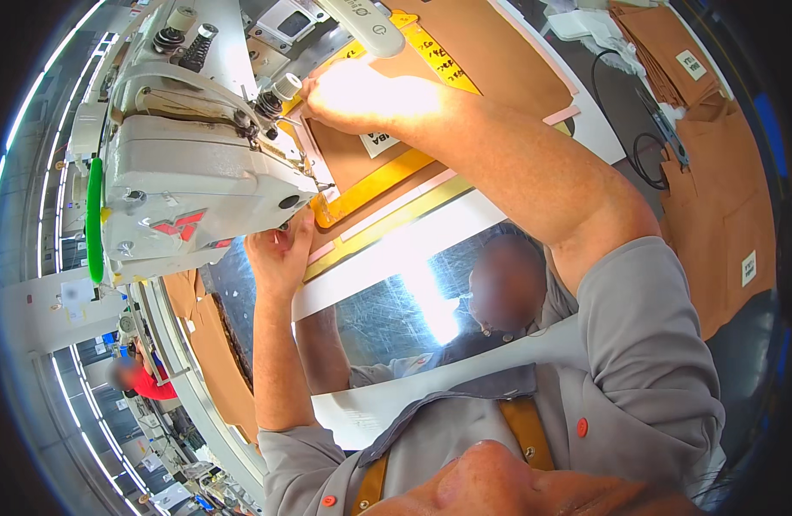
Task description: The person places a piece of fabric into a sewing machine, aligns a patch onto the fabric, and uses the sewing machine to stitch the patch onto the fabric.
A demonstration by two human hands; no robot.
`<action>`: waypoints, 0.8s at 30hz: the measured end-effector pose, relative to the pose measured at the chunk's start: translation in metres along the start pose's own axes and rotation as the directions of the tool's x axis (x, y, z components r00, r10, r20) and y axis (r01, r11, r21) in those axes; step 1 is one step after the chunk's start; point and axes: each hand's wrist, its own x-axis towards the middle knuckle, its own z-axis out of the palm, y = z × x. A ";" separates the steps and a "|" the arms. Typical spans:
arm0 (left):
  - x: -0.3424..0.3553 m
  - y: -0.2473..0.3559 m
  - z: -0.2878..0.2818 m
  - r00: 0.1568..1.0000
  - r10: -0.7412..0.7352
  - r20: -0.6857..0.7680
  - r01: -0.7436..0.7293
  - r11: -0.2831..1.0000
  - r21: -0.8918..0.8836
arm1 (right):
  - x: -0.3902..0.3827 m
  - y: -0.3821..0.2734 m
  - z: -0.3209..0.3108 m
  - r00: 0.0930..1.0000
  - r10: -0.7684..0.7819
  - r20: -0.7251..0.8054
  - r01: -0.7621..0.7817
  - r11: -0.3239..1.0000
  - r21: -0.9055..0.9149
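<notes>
A white sewing machine [181, 176] stands at the upper left, its needle area over a brown panel [349, 159]. On the panel lies a yellow template [379, 185] with an open middle and dark handwriting on one arm. My left hand [280, 258] is below the machine head, with one finger stretched beside the template's near corner; its other fingertips are partly hidden by the machine. Across the panel reaches my right arm, and my right hand [353, 96] rests near the template's far left part. Lamp glare washes out its fingers. A white label [379, 143] shows beside that wrist.
A white lamp head [374, 33] hangs above the right hand. A shiny reflective plate [387, 297] lies nearest me. To the right are stacked brown panels [714, 206], a thread snipper [671, 138] and a black cable [638, 163]. Farther left, a person in red [151, 383] sits among machines.
</notes>
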 end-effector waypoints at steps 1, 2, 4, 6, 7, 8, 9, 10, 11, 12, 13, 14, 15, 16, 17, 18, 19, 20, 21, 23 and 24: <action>0.006 -0.005 0.002 0.996 0.082 -0.045 -0.084 0.996 -0.043 | 0.000 -0.003 -0.002 0.998 0.058 0.010 -0.059 0.998 0.028; 0.008 -0.006 0.009 0.998 -0.016 -0.067 -0.005 0.954 -0.299 | 0.001 -0.006 -0.004 0.993 0.116 0.022 -0.117 0.992 0.055; 0.010 -0.002 0.014 0.998 -0.011 -0.059 -0.007 0.957 -0.291 | 0.001 -0.005 -0.002 0.995 0.103 -0.013 -0.102 0.994 0.033; 0.014 0.003 0.015 0.999 -0.004 -0.051 -0.011 0.959 -0.284 | 0.002 0.000 0.003 0.995 0.091 -0.051 -0.091 0.996 0.010; 0.013 0.006 0.013 1.000 0.016 -0.019 -0.019 0.985 -0.174 | 0.002 0.004 0.004 0.997 -0.013 -0.070 0.008 0.998 -0.063; 0.011 0.007 0.012 0.999 0.032 0.015 -0.031 0.998 -0.062 | 0.002 0.007 0.006 0.990 -0.118 -0.081 0.106 0.985 -0.136; 0.006 0.006 0.013 0.999 0.033 0.018 -0.031 0.998 -0.061 | 0.001 0.009 0.008 0.990 -0.115 -0.082 0.103 0.985 -0.135; 0.001 0.004 0.013 1.000 0.030 -0.006 -0.030 0.999 0.017 | 0.004 0.005 0.002 0.998 -0.057 -0.006 0.056 0.993 -0.108; -0.005 0.003 0.012 0.999 0.030 -0.029 -0.027 0.995 0.095 | 0.006 0.001 -0.003 0.997 -0.001 0.073 0.007 0.996 -0.084; -0.011 0.005 0.012 0.999 0.026 -0.033 -0.023 0.995 0.098 | 0.006 -0.001 -0.004 0.997 -0.007 0.072 0.012 0.997 -0.082; -0.015 0.012 0.013 0.996 0.090 -0.029 -0.086 0.990 0.114 | 0.005 -0.001 -0.004 0.998 0.016 0.054 -0.012 0.997 -0.072; -0.017 0.019 0.015 0.988 0.153 -0.024 -0.148 0.980 0.129 | 0.003 -0.001 -0.004 0.999 0.038 0.038 -0.036 0.997 -0.063; -0.017 0.026 0.017 0.988 0.152 -0.029 -0.147 0.980 0.131 | 0.002 0.000 -0.005 0.999 0.033 0.036 -0.031 0.998 -0.063; -0.017 0.034 0.018 0.981 0.195 0.006 -0.193 0.968 0.162 | 0.001 0.000 -0.006 0.998 0.064 0.008 -0.064 0.997 -0.047; -0.017 0.040 0.019 0.973 0.229 0.035 -0.232 0.954 0.192 | 0.003 -0.002 -0.007 0.996 0.087 -0.017 -0.088 0.996 -0.028; -0.014 0.043 0.024 0.968 0.246 0.042 -0.249 0.943 0.219 | 0.003 -0.003 -0.009 0.998 0.068 -0.015 -0.068 0.997 -0.029; -0.009 0.050 0.026 0.970 0.239 0.052 -0.243 0.930 0.275 | 0.001 -0.005 -0.016 0.996 0.080 0.035 -0.078 0.996 -0.043; -0.007 0.050 0.030 0.967 0.249 0.049 -0.251 0.913 0.322 | 0.001 -0.007 -0.022 0.993 0.086 0.084 -0.082 0.995 -0.059; -0.005 0.049 0.033 0.965 0.258 0.045 -0.256 0.894 0.367 | 0.002 -0.008 -0.027 0.995 0.055 0.088 -0.049 0.997 -0.062; -0.004 0.053 0.037 0.967 0.248 0.059 -0.250 0.877 0.411 | 0.000 -0.007 -0.034 0.986 0.041 0.160 -0.029 0.997 -0.077; -0.005 0.056 0.037 0.964 0.246 0.099 -0.263 0.852 0.452 | 0.002 -0.008 -0.039 0.985 0.013 0.170 0.001 0.997 -0.081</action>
